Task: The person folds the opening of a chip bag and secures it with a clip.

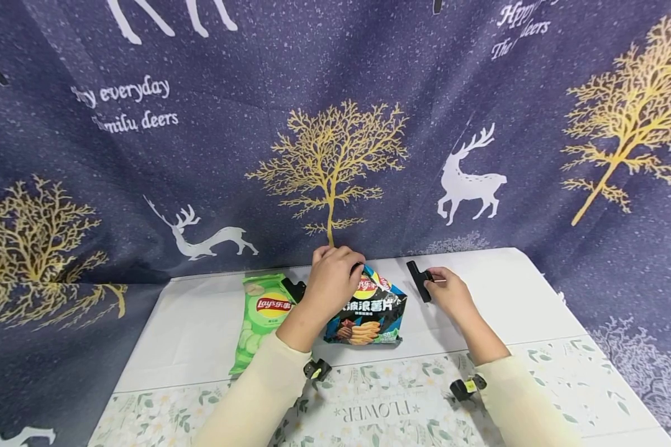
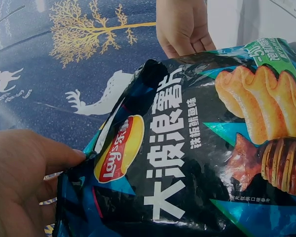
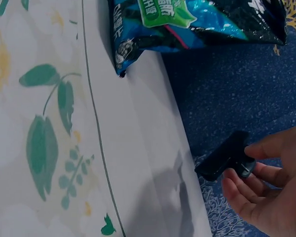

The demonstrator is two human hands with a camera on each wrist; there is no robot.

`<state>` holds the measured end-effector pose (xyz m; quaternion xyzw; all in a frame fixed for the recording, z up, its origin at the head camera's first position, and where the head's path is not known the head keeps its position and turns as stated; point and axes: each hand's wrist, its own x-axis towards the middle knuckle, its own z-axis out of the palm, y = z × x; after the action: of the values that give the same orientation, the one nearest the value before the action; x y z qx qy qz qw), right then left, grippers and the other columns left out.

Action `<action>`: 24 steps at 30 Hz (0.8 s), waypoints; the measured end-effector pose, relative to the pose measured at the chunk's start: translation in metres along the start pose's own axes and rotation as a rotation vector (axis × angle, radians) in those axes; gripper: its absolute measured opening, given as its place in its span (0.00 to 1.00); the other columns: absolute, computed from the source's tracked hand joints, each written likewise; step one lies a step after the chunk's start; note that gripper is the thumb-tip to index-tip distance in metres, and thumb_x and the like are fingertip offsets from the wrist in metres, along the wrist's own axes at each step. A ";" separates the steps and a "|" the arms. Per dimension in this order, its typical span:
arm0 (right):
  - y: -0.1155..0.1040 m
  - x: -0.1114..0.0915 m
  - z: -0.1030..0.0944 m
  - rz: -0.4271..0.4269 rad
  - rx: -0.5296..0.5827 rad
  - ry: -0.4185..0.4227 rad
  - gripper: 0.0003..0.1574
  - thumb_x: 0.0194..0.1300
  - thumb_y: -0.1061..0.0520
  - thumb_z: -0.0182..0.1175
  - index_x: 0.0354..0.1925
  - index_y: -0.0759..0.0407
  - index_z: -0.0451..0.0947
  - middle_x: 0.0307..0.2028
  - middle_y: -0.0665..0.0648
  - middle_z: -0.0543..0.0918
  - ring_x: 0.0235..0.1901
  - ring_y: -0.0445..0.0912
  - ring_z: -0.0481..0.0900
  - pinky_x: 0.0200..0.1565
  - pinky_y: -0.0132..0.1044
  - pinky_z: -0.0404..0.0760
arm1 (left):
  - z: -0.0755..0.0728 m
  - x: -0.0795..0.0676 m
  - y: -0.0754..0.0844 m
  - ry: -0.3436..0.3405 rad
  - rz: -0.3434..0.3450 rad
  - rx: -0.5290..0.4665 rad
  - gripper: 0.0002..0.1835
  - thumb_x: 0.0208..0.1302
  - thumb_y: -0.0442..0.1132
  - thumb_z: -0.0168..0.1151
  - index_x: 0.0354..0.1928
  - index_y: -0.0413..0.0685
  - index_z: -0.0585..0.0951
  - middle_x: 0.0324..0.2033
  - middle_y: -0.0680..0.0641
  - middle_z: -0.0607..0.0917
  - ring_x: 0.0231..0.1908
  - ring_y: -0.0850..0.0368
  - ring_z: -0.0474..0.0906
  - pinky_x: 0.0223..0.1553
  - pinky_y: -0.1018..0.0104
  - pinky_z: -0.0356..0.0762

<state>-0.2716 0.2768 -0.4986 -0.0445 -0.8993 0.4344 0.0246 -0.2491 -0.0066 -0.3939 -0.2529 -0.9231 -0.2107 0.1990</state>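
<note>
My left hand [image 1: 333,277] pinches the top edge of a black and blue Lay's chip bag [image 1: 363,316], which stands near the back of the table. In the left wrist view the thumb of that hand lies on the folded top of the bag [image 2: 187,148]. To the right of the bag my right hand [image 1: 453,292] holds a black bag clip [image 1: 419,280] by its handle, apart from the bag. The right wrist view shows this clip [image 3: 227,157] between thumb and fingers. Left of the black bag lies a green Lay's bag [image 1: 261,310], partly behind my left forearm.
A second black clip [image 1: 294,290] is at the green bag's upper right, partly hidden by my left hand. The white table [image 1: 196,335] has a floral cloth [image 1: 414,379] across its front. A dark blue curtain [image 1: 369,74] with deer and trees hangs behind.
</note>
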 end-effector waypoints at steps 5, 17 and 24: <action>-0.004 -0.003 0.000 -0.038 0.036 0.016 0.26 0.74 0.53 0.57 0.65 0.61 0.73 0.59 0.70 0.80 0.58 0.62 0.82 0.59 0.57 0.78 | 0.000 0.000 0.001 0.001 0.000 0.003 0.07 0.72 0.41 0.63 0.46 0.55 0.88 0.42 0.54 0.88 0.44 0.55 0.82 0.65 0.44 0.66; -0.017 -0.013 0.001 -0.075 0.117 0.024 0.27 0.73 0.49 0.60 0.67 0.54 0.74 0.56 0.66 0.82 0.56 0.59 0.82 0.50 0.42 0.84 | -0.002 0.000 0.002 -0.014 -0.010 -0.005 0.07 0.72 0.41 0.63 0.46 0.54 0.88 0.42 0.53 0.88 0.45 0.54 0.82 0.66 0.43 0.65; -0.023 -0.020 0.000 -0.075 0.181 0.035 0.29 0.72 0.47 0.62 0.65 0.58 0.75 0.55 0.63 0.82 0.54 0.53 0.83 0.45 0.23 0.78 | -0.002 0.000 0.002 -0.014 -0.010 -0.008 0.07 0.72 0.41 0.63 0.46 0.54 0.88 0.42 0.53 0.88 0.45 0.54 0.82 0.66 0.43 0.65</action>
<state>-0.2526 0.2604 -0.4812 -0.0159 -0.8569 0.5116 0.0605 -0.2480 -0.0060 -0.3920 -0.2505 -0.9249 -0.2134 0.1905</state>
